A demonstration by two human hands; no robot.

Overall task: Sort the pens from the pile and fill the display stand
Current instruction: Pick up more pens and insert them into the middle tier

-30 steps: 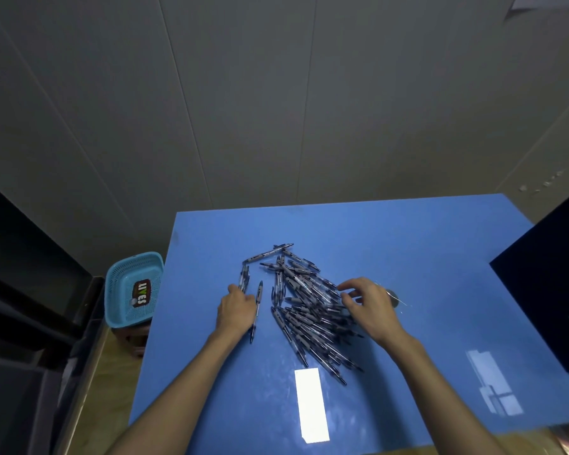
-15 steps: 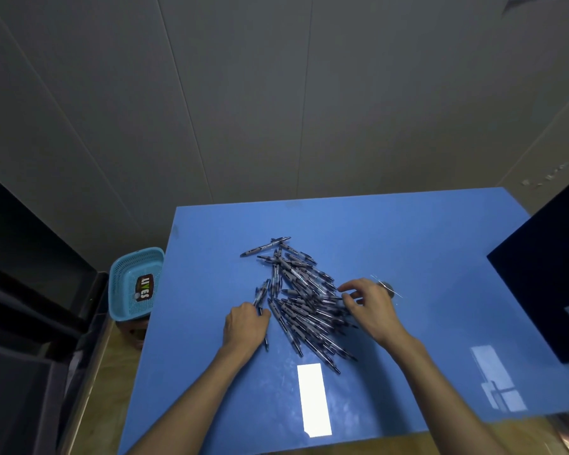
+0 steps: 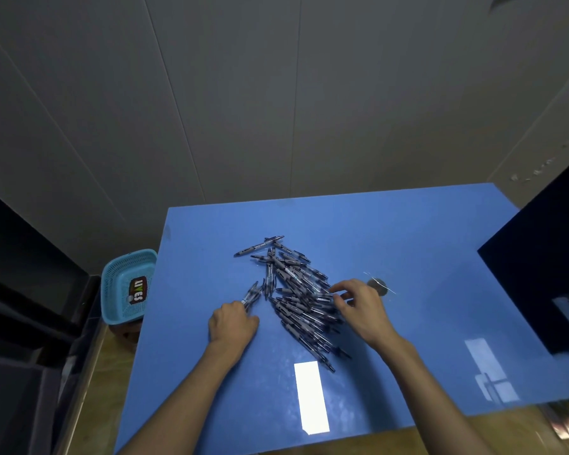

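The pile of pens (image 3: 301, 300) is lying mid-worktop (image 3: 408, 244). The left hand (image 3: 232, 323) is gripping a few pens (image 3: 253, 294) just left of the pile. The right hand (image 3: 362, 307) is resting on the pile's right edge, fingers curled and picking at pens.

Dark box (image 3: 539, 274) cut off at right edge, left hand's fingers (image 3: 243, 310) hidden
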